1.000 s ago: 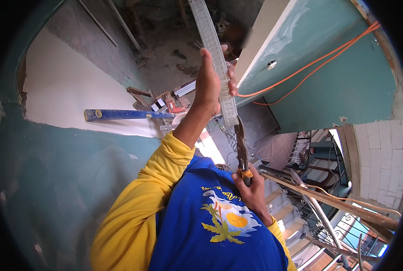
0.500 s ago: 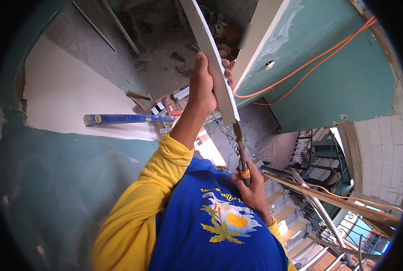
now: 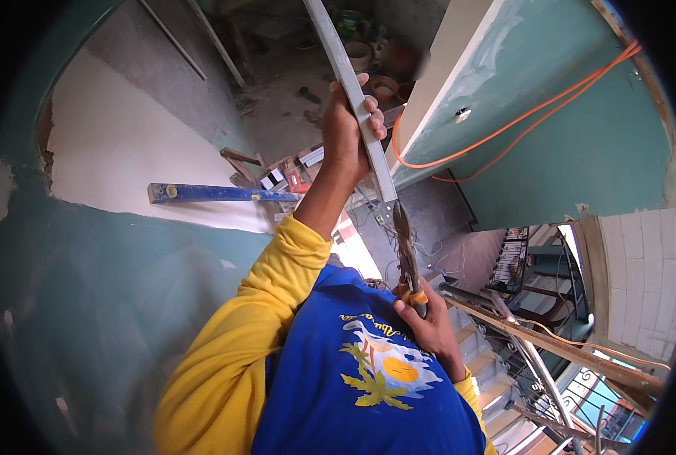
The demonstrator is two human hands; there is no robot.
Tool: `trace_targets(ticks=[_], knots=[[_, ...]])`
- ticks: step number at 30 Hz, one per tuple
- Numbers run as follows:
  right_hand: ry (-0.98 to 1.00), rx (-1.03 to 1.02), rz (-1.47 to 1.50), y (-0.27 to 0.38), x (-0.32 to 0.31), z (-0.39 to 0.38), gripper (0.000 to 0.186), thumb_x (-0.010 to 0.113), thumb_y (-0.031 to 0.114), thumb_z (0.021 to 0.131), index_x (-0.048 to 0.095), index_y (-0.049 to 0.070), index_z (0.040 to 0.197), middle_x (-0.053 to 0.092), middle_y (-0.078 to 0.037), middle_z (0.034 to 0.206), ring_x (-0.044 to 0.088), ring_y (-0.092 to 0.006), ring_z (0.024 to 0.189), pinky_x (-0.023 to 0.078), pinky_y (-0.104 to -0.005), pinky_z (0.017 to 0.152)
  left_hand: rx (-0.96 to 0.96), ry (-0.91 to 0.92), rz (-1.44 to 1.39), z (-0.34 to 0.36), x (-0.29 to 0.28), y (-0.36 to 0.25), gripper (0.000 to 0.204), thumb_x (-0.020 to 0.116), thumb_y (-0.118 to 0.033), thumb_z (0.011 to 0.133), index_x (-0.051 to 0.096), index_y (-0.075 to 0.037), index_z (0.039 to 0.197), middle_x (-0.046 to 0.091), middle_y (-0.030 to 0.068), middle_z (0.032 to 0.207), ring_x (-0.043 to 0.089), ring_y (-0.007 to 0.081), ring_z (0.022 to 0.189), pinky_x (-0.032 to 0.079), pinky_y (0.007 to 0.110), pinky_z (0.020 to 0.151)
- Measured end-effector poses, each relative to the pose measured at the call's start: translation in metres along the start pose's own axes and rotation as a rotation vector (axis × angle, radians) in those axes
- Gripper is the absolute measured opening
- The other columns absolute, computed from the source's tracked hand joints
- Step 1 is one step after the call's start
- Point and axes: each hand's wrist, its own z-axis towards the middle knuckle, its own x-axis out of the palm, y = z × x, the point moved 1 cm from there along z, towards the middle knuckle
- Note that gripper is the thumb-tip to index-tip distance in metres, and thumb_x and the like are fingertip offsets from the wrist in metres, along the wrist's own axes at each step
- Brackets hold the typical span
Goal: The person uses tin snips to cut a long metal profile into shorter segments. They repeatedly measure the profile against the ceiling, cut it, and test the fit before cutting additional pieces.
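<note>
My left hand [image 3: 347, 129] is wrapped round a long pale metal channel [image 3: 380, 168] that runs from the top of the view down toward me. My right hand [image 3: 430, 318] grips a pair of tin snips [image 3: 405, 246] by the orange and black handles. The snips point upward, and their jaws meet the near end of the channel. Whether the blades are closed on the metal is too small to tell. Both forearms come out of yellow sleeves.
A blue spirit level [image 3: 217, 193] juts out at left by the white and teal wall. Orange cable [image 3: 505, 139] hangs along the right-hand teal wall. Lower right are a stair railing with a wooden beam [image 3: 550, 341] and steps [image 3: 478, 371]. Buckets [image 3: 359, 54] stand at the back.
The channel has turned about its length and now shows a narrower side, with my left fingers visible round it. The snips have turned too, showing both handles.
</note>
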Motion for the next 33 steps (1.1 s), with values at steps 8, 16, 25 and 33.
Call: trace_targets(ticks=[8, 16, 25, 33], knots=[[0.018, 0.02, 0.016, 0.006, -0.001, 0.004, 0.056, 0.074, 0.03, 0.098, 0.06, 0.002, 0.144, 0.073, -0.013, 0.114, 0.066, -0.0219, 0.11, 0.049, -0.0395, 0.102, -0.005, 0.021, 0.034, -0.005, 0.001, 0.003, 0.035, 0.043, -0.035, 0.115, 0.059, -0.011, 0.134, 0.054, -0.0022, 0.079, 0.049, 0.0071, 0.057, 0.046, 0.024, 0.049], [0.023, 0.015, 0.046, 0.006, -0.002, 0.003, 0.05, 0.074, 0.03, 0.099, 0.062, 0.002, 0.138, 0.072, -0.01, 0.11, 0.065, -0.0196, 0.108, 0.049, -0.0384, 0.102, 0.016, 0.055, 0.046, -0.01, 0.004, 0.003, 0.031, 0.044, -0.031, 0.114, 0.06, -0.013, 0.133, 0.054, -0.0021, 0.079, 0.048, 0.0071, 0.056, 0.046, 0.023, 0.047], [0.0, -0.011, 0.042, 0.005, -0.002, 0.004, 0.039, 0.075, 0.025, 0.098, 0.064, 0.003, 0.128, 0.07, -0.006, 0.103, 0.063, -0.0172, 0.103, 0.049, -0.037, 0.097, 0.041, 0.038, 0.09, -0.01, 0.002, 0.005, 0.03, 0.046, -0.03, 0.112, 0.059, -0.013, 0.132, 0.054, -0.0006, 0.076, 0.048, 0.008, 0.053, 0.046, 0.025, 0.045], [0.001, 0.007, 0.014, 0.006, -0.003, 0.004, 0.038, 0.075, 0.024, 0.098, 0.064, 0.002, 0.128, 0.066, -0.004, 0.096, 0.059, -0.0153, 0.095, 0.049, -0.0346, 0.092, 0.043, 0.033, 0.091, -0.011, 0.003, 0.005, 0.029, 0.046, -0.03, 0.112, 0.059, -0.012, 0.13, 0.054, -0.0006, 0.075, 0.049, 0.0083, 0.053, 0.045, 0.025, 0.044]])
